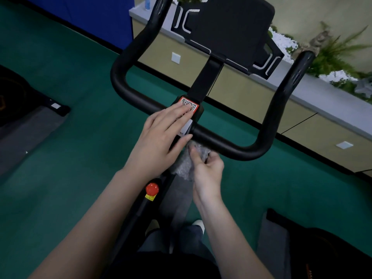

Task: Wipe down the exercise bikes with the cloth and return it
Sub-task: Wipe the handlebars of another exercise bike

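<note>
Right hand is curled round the grey cloth beneath the handlebar; left hand is laid flat over the QR sticker.

The exercise bike is black, with a wide U-shaped handlebar whose ends rise away from the person, and a red knob on its frame. The cloth, grey and crumpled, sits bunched just under the handlebar's crossbar beside the centre clamp, gripped by the right hand.

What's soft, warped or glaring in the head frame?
Head view: wide-angle bend bows the wall ledge; the cloth in the right hand is smeared by blur; soft glare streaks the handlebar on its right upright; lighting is dim, without hard shadows.
</note>
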`<state>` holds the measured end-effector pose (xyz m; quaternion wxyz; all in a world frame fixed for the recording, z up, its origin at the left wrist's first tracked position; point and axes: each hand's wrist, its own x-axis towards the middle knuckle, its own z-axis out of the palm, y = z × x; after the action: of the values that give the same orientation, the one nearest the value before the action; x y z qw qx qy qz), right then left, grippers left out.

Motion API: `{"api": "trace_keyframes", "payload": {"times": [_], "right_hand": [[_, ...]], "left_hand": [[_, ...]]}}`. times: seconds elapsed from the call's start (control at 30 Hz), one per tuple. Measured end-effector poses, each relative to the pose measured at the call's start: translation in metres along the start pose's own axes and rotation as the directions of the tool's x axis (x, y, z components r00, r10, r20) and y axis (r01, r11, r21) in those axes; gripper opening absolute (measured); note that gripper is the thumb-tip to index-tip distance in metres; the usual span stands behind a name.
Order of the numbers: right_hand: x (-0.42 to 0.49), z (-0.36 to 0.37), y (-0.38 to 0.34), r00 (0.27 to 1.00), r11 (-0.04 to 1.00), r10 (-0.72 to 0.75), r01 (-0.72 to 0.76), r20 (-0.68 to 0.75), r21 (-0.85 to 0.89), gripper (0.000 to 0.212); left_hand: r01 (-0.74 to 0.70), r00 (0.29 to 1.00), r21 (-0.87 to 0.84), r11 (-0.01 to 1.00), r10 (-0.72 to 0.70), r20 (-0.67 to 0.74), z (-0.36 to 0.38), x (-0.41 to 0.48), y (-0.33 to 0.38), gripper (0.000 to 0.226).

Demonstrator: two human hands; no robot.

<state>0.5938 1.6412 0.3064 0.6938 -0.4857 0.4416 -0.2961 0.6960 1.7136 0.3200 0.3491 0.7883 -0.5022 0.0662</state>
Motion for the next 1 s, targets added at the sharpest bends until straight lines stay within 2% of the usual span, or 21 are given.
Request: {"api": "trace_keyframes", "payload": {"times": [0.07,0.17,0.43,0.63,0.73,0.83,1.0], "right_hand": [[-0.003,0.004,-0.001,0.999,0.996,0.005,-0.009,0.044,0.087,0.02],[-0.003,0.007,-0.006,0.999,0.993,0.023,-0.027,0.042,0.112,0.022],[-0.005,-0.019,-0.008,0.994,0.958,0.077,-0.051,-0.082,0.283,0.025],[-0.004,-0.003,-0.005,0.994,0.957,0.108,-0.102,-0.009,0.271,0.018],[-0.004,-0.024,-0.01,0.992,0.945,0.118,-0.096,-0.052,0.313,0.023],[-0.005,-0.039,-0.011,0.991,0.952,0.092,-0.058,-0.102,0.3,0.019],[-0.007,-0.03,-0.009,0.998,0.976,0.034,-0.023,-0.046,0.215,0.016]], "left_hand": [[0.01,1.0,-0.028,1.0,-0.009,0.017,-0.004,0.001,-0.002,0.046],[0.021,1.0,-0.051,0.998,-0.02,0.022,-0.005,0.003,0.0,0.045],[0.021,0.999,-0.042,0.999,-0.022,-0.025,0.001,0.001,0.001,0.043],[-0.012,0.998,0.022,1.0,0.013,-0.06,0.006,0.001,0.001,0.041],[-0.025,0.996,0.088,0.996,0.032,-0.087,0.008,0.002,0.006,0.041],[-0.067,0.992,0.129,0.989,0.079,-0.095,0.011,0.005,0.013,0.036],[-0.166,0.983,0.131,0.977,0.174,-0.052,0.021,0.016,0.031,0.029]]}}
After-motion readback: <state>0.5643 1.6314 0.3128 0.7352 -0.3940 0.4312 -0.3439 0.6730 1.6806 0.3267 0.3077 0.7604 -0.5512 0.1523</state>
